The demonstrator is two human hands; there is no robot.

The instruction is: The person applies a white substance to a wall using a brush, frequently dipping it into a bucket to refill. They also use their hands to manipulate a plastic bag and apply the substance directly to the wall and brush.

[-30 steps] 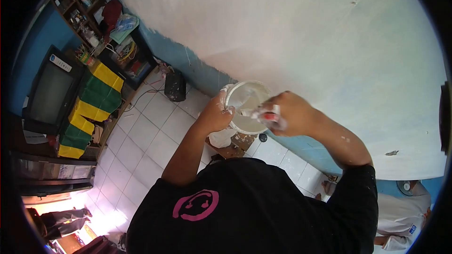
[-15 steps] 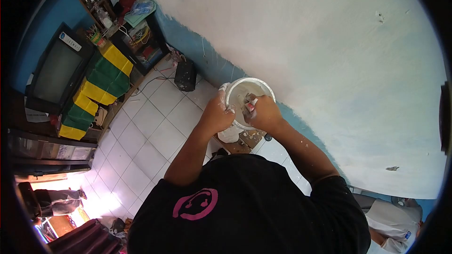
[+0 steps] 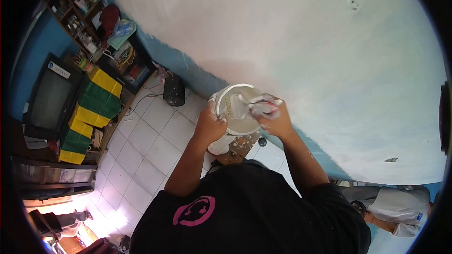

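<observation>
A white paint bucket [image 3: 249,85] is held up in front of my chest, its open top facing me. My left hand [image 3: 210,121] grips its left rim, fingers wrapped round the edge and smeared with white. In my right hand [image 3: 274,116], over the right side of the opening, is a paintbrush [image 3: 238,107] with a pinkish-red part showing between the fingers. The wide brush head lies over the bucket's mouth, bristles pointing left. White paint coats the right fingers, which are slightly blurred.
A wall [image 3: 282,33], largely painted white over blue, rises ahead and to the right. Below the bucket are a paint-spattered wooden surface [image 3: 245,146] and a white bundle [image 3: 220,145]. At left stand a television [image 3: 49,91] and a black box [image 3: 174,90]. Another person [image 3: 395,209] is at lower right.
My right hand has drawn up and right from inside the bucket, bringing the brush head into view. The bucket and left hand have shifted slightly left and down in view.
</observation>
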